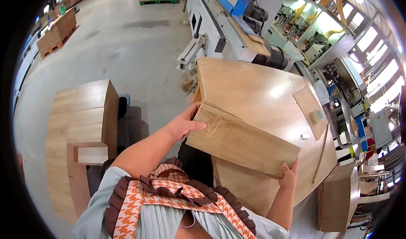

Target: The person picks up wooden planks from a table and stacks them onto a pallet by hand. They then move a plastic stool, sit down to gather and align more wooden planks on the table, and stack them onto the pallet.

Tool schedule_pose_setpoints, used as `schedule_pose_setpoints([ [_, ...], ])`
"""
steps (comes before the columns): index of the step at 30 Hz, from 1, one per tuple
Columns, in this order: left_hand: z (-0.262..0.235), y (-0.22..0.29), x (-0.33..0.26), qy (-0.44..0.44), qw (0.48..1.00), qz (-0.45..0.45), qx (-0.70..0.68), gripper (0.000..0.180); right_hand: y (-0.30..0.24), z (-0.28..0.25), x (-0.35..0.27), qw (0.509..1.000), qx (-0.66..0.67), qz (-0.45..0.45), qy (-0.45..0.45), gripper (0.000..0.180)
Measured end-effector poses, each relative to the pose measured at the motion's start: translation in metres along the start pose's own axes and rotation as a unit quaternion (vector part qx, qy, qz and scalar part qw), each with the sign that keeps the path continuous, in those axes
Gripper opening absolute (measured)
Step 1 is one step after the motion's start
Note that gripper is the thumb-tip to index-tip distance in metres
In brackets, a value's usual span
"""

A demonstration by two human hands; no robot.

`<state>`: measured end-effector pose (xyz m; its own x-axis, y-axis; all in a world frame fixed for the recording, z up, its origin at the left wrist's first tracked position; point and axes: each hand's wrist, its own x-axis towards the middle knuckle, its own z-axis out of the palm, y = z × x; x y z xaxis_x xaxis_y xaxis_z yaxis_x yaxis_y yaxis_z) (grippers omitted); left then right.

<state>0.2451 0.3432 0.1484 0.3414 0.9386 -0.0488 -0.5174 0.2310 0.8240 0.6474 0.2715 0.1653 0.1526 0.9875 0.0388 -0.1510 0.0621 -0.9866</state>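
Note:
A rectangular wood-grain board is held between my two hands, above the near edge of a wood-topped worktable. My left hand grips its left end, with the thumb on the upper face and the other fingers hidden behind the edge. At the opposite end, my right hand is closed on the lower right corner. The board slants down toward the right. Farther right on the tabletop lies a thinner flat panel with a small round pale tub or roll on it.
Stacked wood-grain boards stand to my left. Beyond the table is a long machine with a motor. A thin strip lies near the table's right edge, and a brown stack stands at the lower right.

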Motion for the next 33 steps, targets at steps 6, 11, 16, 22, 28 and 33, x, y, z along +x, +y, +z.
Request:
schedule_pose_setpoints([
  [6, -0.013, -0.008, 0.003, -0.114, 0.973, 0.131, 0.154, 0.092, 0.029, -0.066, 0.017, 0.999, -0.031, 0.031, -0.027, 0.059],
  [11, -0.007, -0.032, -0.003, -0.115, 0.932, 0.249, 0.235, 0.09, 0.037, -0.081, -0.004, 0.993, -0.108, 0.055, -0.008, 0.055],
  [16, -0.009, -0.043, -0.003, -0.07, 0.916, 0.268, 0.292, 0.092, 0.055, -0.072, -0.011, 0.995, -0.099, -0.007, 0.022, 0.057],
  [22, -0.017, -0.055, -0.013, -0.045, 0.917, 0.26, 0.299, 0.085, 0.049, -0.046, -0.015, 0.992, -0.119, -0.033, 0.017, 0.058],
  [28, -0.034, -0.035, -0.044, -0.009, 0.92, 0.251, 0.3, 0.082, 0.042, -0.012, -0.019, 0.992, -0.115, -0.046, -0.028, 0.059],
  [33, -0.064, -0.017, -0.087, 0.082, 0.912, 0.239, 0.323, 0.076, 0.039, 0.041, -0.009, 0.988, -0.1, -0.035, -0.111, 0.06],
])
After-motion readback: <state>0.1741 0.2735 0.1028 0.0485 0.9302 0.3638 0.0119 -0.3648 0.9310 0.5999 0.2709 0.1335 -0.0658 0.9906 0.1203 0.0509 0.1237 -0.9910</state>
